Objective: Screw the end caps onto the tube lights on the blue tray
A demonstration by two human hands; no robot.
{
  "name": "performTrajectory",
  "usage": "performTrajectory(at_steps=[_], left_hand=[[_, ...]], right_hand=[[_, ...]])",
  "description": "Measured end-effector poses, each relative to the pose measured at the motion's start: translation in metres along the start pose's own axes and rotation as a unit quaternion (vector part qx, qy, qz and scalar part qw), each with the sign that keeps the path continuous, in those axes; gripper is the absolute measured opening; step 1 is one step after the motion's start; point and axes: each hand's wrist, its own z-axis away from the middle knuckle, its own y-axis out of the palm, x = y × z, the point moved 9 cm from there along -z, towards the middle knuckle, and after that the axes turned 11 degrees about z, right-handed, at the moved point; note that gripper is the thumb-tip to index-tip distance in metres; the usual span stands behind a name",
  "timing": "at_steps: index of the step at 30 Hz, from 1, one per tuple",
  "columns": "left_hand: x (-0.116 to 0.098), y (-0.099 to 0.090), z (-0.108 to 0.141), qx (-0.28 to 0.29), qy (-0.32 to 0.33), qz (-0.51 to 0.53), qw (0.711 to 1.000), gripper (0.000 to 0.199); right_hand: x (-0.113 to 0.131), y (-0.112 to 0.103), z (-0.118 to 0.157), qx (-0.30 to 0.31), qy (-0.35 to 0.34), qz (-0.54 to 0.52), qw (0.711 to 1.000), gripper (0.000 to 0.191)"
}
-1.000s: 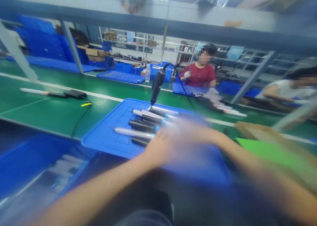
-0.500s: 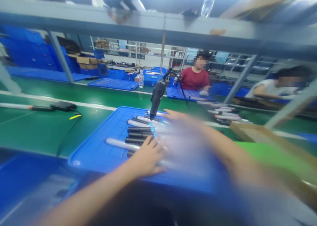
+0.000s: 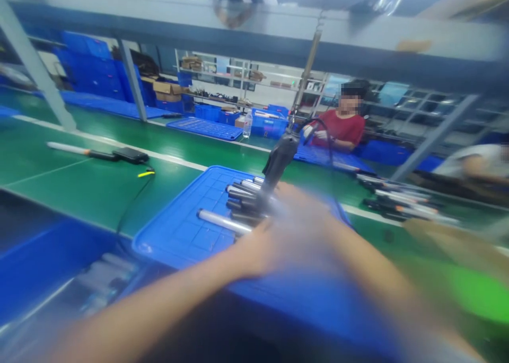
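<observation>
My left hand [image 3: 256, 249] is over the near end of a row of black and clear tubes on a blue plastic lid [image 3: 170, 230]. Its fingers vanish into a blurred patch, so what they touch is unclear. Close beside it, my right hand [image 3: 304, 209] lies behind the lower end of a hanging black electric screwdriver [image 3: 281, 159]. Blur hides whether it grips the tool. The screwdriver leans, its tip pointing down towards the tubes. One clear tube [image 3: 222, 221] sticks out farther left than the others.
A white-and-black stick with a black box [image 3: 130, 155] lies on the green bench [image 3: 67, 177]. A blue bin [image 3: 35, 262] holding clear pieces stands at lower left. More sticks [image 3: 405, 198] lie to the right. Across the bench sits a person in red [image 3: 344, 124].
The whole view has shifted, with the scene sliding right. The screwdriver leans more, and my right hand is now closer to it. My left hand's spread fingers are now lost in blur.
</observation>
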Motion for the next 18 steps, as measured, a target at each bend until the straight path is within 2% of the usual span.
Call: performTrajectory(at_steps=[5,8,10,13,15,17,18], left_hand=[[0.015,-0.012,-0.007,-0.015,-0.026,-0.012,0.999,0.053],[0.001,-0.027,-0.005,-0.024,0.041,0.007,0.999,0.051],[-0.014,-0.041,0.008,-0.035,0.082,0.017,0.996,0.052],[-0.035,-0.062,0.042,-0.048,0.088,0.017,0.995,0.048],[-0.044,-0.074,0.078,-0.064,0.073,0.012,0.995,0.042],[-0.044,-0.084,0.124,-0.097,0.033,0.016,0.995,0.04],[-0.039,-0.089,0.151,-0.117,0.0,0.022,0.993,0.039]], right_hand=[[-0.004,0.002,0.002,0.01,0.024,0.046,0.999,0.045],[0.003,-0.003,0.0,0.021,0.008,0.083,0.996,0.044],[0.005,-0.009,0.001,0.023,-0.002,0.107,0.994,0.038],[-0.003,-0.028,0.01,0.007,-0.005,0.142,0.99,0.036],[-0.004,-0.041,0.022,-0.014,-0.01,0.166,0.986,0.04],[0.017,-0.042,0.035,-0.038,-0.04,0.187,0.981,0.04],[0.039,-0.034,0.041,-0.049,-0.07,0.194,0.977,0.04]])
